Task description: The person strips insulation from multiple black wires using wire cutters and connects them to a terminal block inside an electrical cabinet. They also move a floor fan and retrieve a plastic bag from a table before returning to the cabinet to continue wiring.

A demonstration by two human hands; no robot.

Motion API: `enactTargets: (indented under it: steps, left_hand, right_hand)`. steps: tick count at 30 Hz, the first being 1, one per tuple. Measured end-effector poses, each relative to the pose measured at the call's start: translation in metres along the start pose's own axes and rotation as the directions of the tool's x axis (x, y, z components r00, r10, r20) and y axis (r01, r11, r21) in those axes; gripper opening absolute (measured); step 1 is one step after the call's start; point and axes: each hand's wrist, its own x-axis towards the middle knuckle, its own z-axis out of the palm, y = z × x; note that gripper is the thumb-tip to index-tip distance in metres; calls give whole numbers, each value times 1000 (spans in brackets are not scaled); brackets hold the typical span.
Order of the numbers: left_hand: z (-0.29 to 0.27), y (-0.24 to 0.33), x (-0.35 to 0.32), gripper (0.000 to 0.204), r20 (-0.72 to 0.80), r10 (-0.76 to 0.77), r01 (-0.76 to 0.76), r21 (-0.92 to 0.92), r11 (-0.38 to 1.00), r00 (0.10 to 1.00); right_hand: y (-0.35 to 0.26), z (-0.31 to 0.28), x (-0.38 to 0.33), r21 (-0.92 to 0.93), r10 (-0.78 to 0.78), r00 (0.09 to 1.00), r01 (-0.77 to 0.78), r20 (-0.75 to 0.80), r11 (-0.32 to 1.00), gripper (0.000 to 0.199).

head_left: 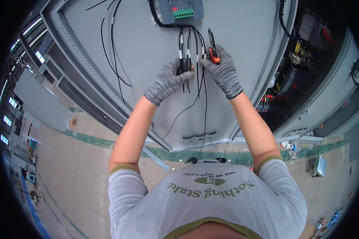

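Where the pale, soft shirt [217,207] with olive trim ends, two bare forearms [251,121] reach toward knitted gloves of streaky grey yarn. Thin, flexible black wires [197,47] carrying small white sleeves hang before a smooth grey metal panel [147,51], whose raised edges are perforated with holes.

The left grip [167,81] is closed around some of the wires, thumb against fingers; a dark piece among them is too hidden to identify. The right grip [222,71] is curled about a slim orange-and-black hand tool [215,55], its dark end pointing up, while thumb and forefinger meet beside another wire; whether they pinch it, I cannot tell.

Both gloves cover parts of the wires. Above them, a thick black harness [169,26] runs below a grey-blue module [197,12] with a green terminal block [183,14]. Farther down, a green stripe [87,137] crosses the floor [79,171], where a shiny metal box [318,166] sits at right.
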Motion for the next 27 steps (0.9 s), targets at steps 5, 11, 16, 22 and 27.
enactTargets:
  steps: [5,11,16,22,27]
  left_hand:
    - [16,3,11,34,-190,58,-89,-163,983,980]
    - [32,18,43,26,-425,100,-264,-346,900,900]
    - [29,38,55,19,-448,22,-236,-429,872,894]
    - [27,45,55,18,-461,51,-276,-437,856,886]
    - [22,43,61,21,-450,113,-300,-369,880,886]
  right_hand:
    - [-24,-14,16,-24,-37,999,37,12,999,34]
    - [-34,-25,20,-151,-63,996,72,63,986,36]
    - [-37,-39,24,-215,-81,988,109,135,970,43]
    - [-66,-37,47,-337,-294,955,290,41,896,38]
    - [-69,-15,65,-373,-399,911,334,-108,865,33]
